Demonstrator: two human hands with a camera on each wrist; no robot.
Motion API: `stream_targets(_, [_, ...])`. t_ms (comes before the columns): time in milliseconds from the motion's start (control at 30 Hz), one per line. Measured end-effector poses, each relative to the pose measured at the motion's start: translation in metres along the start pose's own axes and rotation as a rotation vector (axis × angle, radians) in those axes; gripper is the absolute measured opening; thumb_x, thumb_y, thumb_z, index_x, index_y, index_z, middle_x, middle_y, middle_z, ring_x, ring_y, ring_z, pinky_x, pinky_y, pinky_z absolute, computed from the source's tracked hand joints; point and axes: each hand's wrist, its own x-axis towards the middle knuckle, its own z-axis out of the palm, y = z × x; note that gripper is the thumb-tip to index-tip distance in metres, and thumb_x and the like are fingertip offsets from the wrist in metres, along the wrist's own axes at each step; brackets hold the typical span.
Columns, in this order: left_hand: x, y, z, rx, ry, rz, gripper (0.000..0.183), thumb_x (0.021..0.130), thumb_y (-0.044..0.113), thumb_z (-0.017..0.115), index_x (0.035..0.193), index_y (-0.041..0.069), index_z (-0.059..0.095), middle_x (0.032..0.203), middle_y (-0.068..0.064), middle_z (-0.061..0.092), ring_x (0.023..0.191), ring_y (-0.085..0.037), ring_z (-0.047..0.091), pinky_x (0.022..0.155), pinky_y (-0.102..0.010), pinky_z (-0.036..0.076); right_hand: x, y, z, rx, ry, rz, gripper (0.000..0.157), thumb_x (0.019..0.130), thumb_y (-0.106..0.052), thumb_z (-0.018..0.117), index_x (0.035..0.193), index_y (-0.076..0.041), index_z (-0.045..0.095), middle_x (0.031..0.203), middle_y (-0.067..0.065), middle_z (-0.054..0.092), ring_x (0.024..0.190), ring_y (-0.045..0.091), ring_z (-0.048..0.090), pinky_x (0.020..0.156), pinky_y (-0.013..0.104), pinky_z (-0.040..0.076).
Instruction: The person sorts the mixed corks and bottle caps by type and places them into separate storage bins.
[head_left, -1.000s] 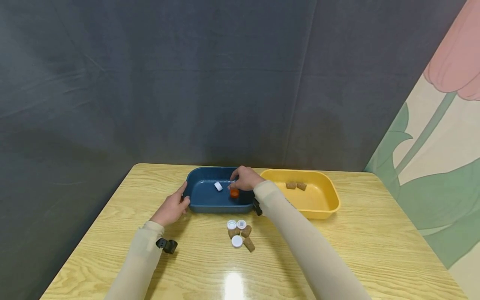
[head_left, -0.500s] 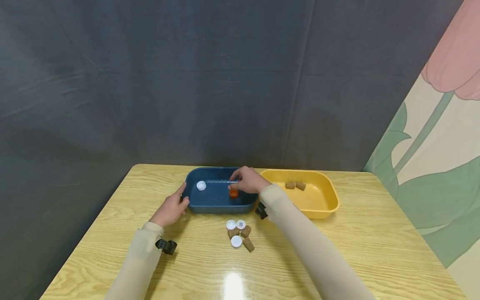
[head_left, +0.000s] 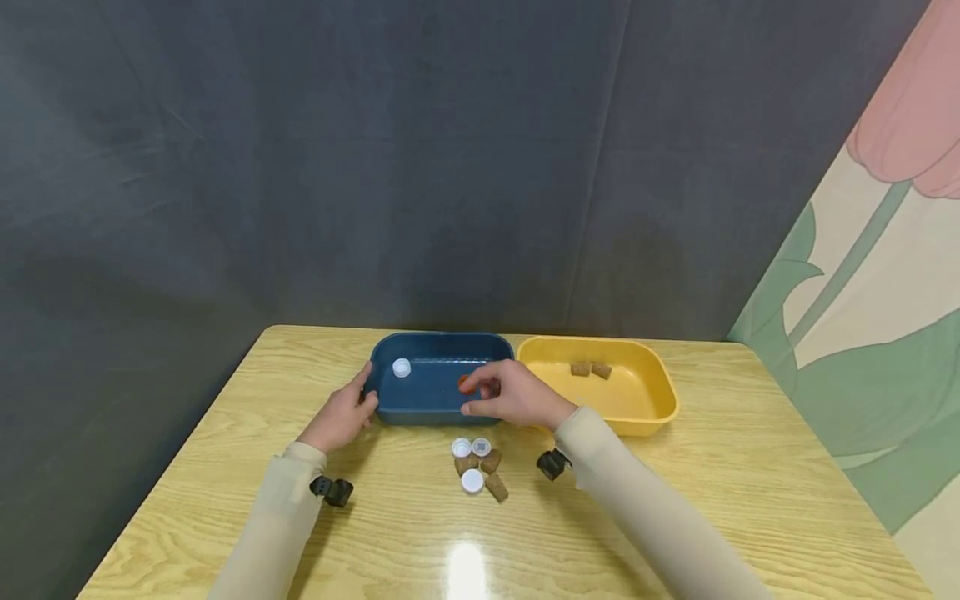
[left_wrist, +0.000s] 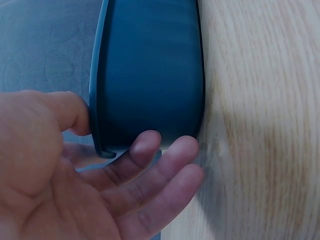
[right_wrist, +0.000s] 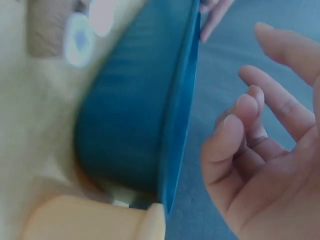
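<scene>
In the head view a blue bin (head_left: 431, 417) has my left hand (head_left: 341, 418) at its left end, index finger along the end and thumb at the front corner. The left wrist view shows the thumb (left_wrist: 75, 112) touching the rim and the other fingers against or near the outer wall. My right hand (head_left: 525, 396) hovers above the bin's front right, fingers loosely bent, nothing between them. An orange cap (head_left: 464, 384) lies in the bin, partly hidden by that hand. A white cap (head_left: 401, 367) lies in the bin's left part.
Right of the blue bin stands a yellow bin (head_left: 660, 417) with two corks (head_left: 581, 368) inside. In front, several white caps (head_left: 472, 481) and corks (head_left: 497, 487) lie clustered on the wooden table (head_left: 375, 533). A dark curtain (head_left: 450, 167) hangs behind.
The white cap has moved left inside the blue bin and come to rest. My right hand has drawn back toward the front rim. The left hand stays put.
</scene>
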Motion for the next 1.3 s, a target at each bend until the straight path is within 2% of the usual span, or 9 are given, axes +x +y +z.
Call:
stream_targets(133, [0.0, 0.001, -0.001, -0.002, 0.003, 0.004, 0.064, 0.105, 0.016, 0.04, 0.16, 0.001, 0.01, 0.08, -0.017, 0.062, 0.066, -0.023, 0.055, 0.055, -0.03, 0.04, -0.019, 0.0, 0.006, 0.022, -0.048, -0.023, 0.022, 0.088, -0.023, 0.078, 0.11, -0.019, 0.076, 0.078, -0.004, 0.058, 0.064, 0.009, 0.047, 0.065, 0.026, 0.044])
stream_targets(333, [0.001, 0.0, -0.002, 0.003, 0.002, 0.005, 0.064, 0.106, 0.017, 0.04, 0.16, 0.001, 0.01, 0.078, -0.017, 0.062, 0.065, -0.021, 0.054, 0.057, -0.031, 0.041, -0.042, 0.008, 0.016, 0.043, -0.119, -0.067, 0.025, 0.084, -0.02, 0.081, 0.107, -0.01, 0.076, 0.079, -0.005, 0.057, 0.067, 0.006, 0.048, 0.061, 0.021, 0.042])
stream_targets(467, [0.002, 0.001, -0.003, 0.004, 0.01, 0.007, 0.064, 0.105, 0.017, 0.04, 0.16, 0.0, 0.01, 0.076, -0.016, 0.062, 0.065, -0.022, 0.055, 0.057, -0.031, 0.041, -0.051, 0.016, 0.022, 0.035, -0.148, -0.071, 0.025, 0.083, -0.021, 0.082, 0.105, -0.01, 0.077, 0.079, -0.003, 0.058, 0.066, 0.004, 0.049, 0.061, 0.021, 0.043])
stream_targets(600, [0.003, 0.001, -0.004, 0.0, 0.014, 0.012, 0.064, 0.105, 0.015, 0.04, 0.16, -0.001, 0.011, 0.077, -0.017, 0.062, 0.068, -0.025, 0.058, 0.059, -0.032, 0.041, -0.058, 0.025, 0.027, 0.029, -0.161, -0.066, 0.023, 0.083, -0.021, 0.082, 0.105, -0.014, 0.077, 0.08, 0.001, 0.062, 0.068, 0.003, 0.05, 0.061, 0.019, 0.043])
stream_targets(800, [0.003, -0.001, -0.001, 0.004, 0.001, 0.002, 0.065, 0.105, 0.018, 0.04, 0.161, 0.002, 0.01, 0.077, -0.016, 0.063, 0.065, -0.02, 0.055, 0.057, -0.03, 0.041, -0.067, 0.035, 0.036, 0.092, -0.204, -0.031, 0.028, 0.081, -0.015, 0.082, 0.108, -0.012, 0.076, 0.079, 0.005, 0.062, 0.069, 0.002, 0.051, 0.062, 0.018, 0.043])
stream_targets(933, [0.002, -0.001, 0.0, 0.0, 0.002, 0.005, 0.065, 0.105, 0.018, 0.039, 0.16, 0.002, 0.01, 0.077, -0.016, 0.062, 0.065, -0.021, 0.056, 0.057, -0.031, 0.041, -0.07, 0.04, 0.04, 0.118, -0.213, -0.022, 0.031, 0.08, -0.01, 0.081, 0.111, -0.012, 0.076, 0.079, 0.005, 0.063, 0.069, 0.003, 0.051, 0.06, 0.018, 0.043])
stream_targets(1300, [0.002, -0.001, 0.001, 0.004, 0.01, -0.018, 0.064, 0.105, 0.016, 0.04, 0.161, 0.002, 0.01, 0.078, -0.016, 0.061, 0.068, -0.024, 0.057, 0.058, -0.032, 0.041, -0.072, 0.048, 0.043, 0.137, -0.228, -0.029, 0.042, 0.078, -0.014, 0.085, 0.117, -0.009, 0.073, 0.078, 0.004, 0.062, 0.067, 0.002, 0.051, 0.06, 0.018, 0.044])
